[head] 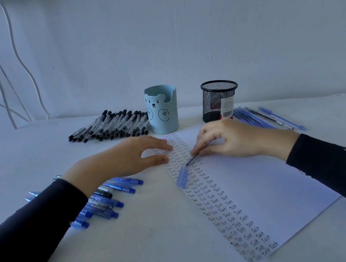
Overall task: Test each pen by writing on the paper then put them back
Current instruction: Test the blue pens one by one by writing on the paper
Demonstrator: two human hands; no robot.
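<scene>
Pen [195, 155]: found in the right hand [226, 139], pinched between thumb and fingers, with the remaining fingers curled. The grip is closed on the barrel. The pen is slanted, and its dark tip is set on the paper [257, 180] at the upper part of the written strip. A blue cap [182, 176] is seen lying loose on the paper just beside the tip, apart from the pen.

The left hand [121, 158] is laid at the paper's near-left edge. Its fingers are extended and its thumb is spread below them; the grip is open and nothing is held. Whether the fingertips press the sheet or only rest on it cannot be told.

The paper is placed at an angle on the white tabletop [140, 240]. Columns of the word "Test" are written along its left margin from top to bottom; the remainder is blank.

Behind the paper, a light blue bear cup [162, 109] and a black mesh holder [219, 99] are stood upright, apart from each other. A row of black-capped pens [111, 125] is laid flat to the left of the cup. A group of blue pens [266, 116] is laid to the right of the mesh holder. Further blue click pens [109, 197] are lying beneath and beside the left forearm. Both arms are covered by dark sleeves.
</scene>
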